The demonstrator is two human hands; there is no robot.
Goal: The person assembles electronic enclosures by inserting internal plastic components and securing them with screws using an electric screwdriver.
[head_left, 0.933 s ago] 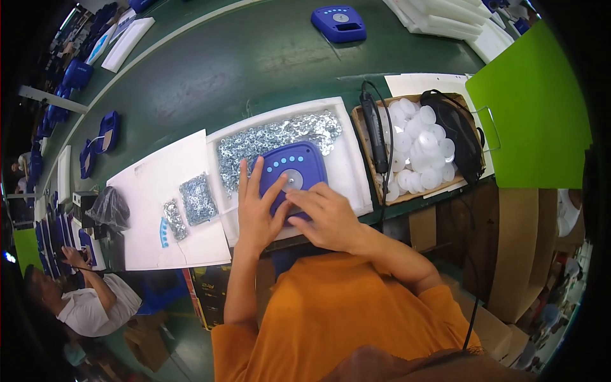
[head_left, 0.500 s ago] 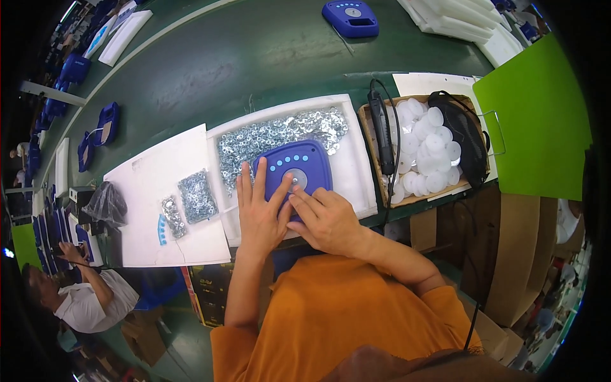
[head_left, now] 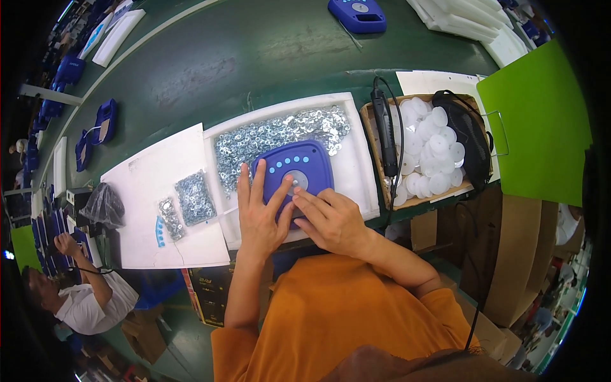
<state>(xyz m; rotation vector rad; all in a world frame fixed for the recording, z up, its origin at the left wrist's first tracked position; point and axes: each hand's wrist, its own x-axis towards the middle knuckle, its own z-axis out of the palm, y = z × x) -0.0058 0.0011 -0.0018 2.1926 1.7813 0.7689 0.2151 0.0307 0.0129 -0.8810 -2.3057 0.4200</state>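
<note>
A blue plastic housing (head_left: 319,167) with a row of light-blue dots lies on the white foam tray (head_left: 361,191), over part of the heap of metal washers (head_left: 248,143). A clear round disc (head_left: 296,181) sits in its middle. My left hand (head_left: 259,219) rests on the housing's left side with fingers spread, the index fingertip at the disc. From the right, my right hand (head_left: 334,224) reaches in with bent fingers drawn together, their tips at the disc's lower edge. Whatever small thing those fingertips may hold is hidden.
Right of the tray, a carton (head_left: 366,118) holds white plastic discs (head_left: 438,146), a black electric screwdriver (head_left: 383,130) and a black pouch (head_left: 463,137). Bags of small metal parts (head_left: 195,197) lie left on white board. Another blue housing (head_left: 366,24) lies beyond; a co-worker (head_left: 95,299) sits left.
My right fingertips have shifted slightly at the disc. My left hand keeps its place on the housing. The whole view has shifted a little.
</note>
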